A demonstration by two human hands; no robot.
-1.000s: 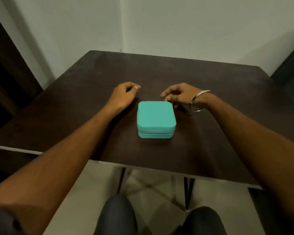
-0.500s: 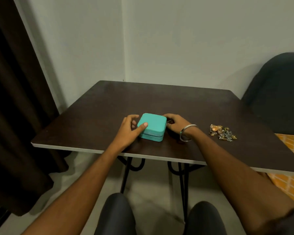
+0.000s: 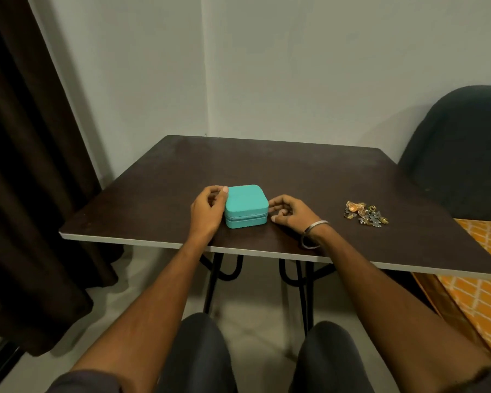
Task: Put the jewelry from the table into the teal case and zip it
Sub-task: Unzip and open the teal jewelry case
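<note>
Since half a second ago, the small square teal zipped case (image 3: pixel 246 205) (shut, mid-table) has been flanked closer: left hand (image 3: pixel 208 209) gripping its side, right hand (image 3: pixel 288 212) loosely curled, touching. Gold and silver jewelry pile (image 3: pixel 364 214) remains unpacked, well apart.

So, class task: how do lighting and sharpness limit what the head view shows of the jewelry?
Head view: dim, soft light; the jewelry pile is a small glinting cluster, single pieces indistinct; the teal case reads clearly; wide-angle lens skews the table edges.
</note>
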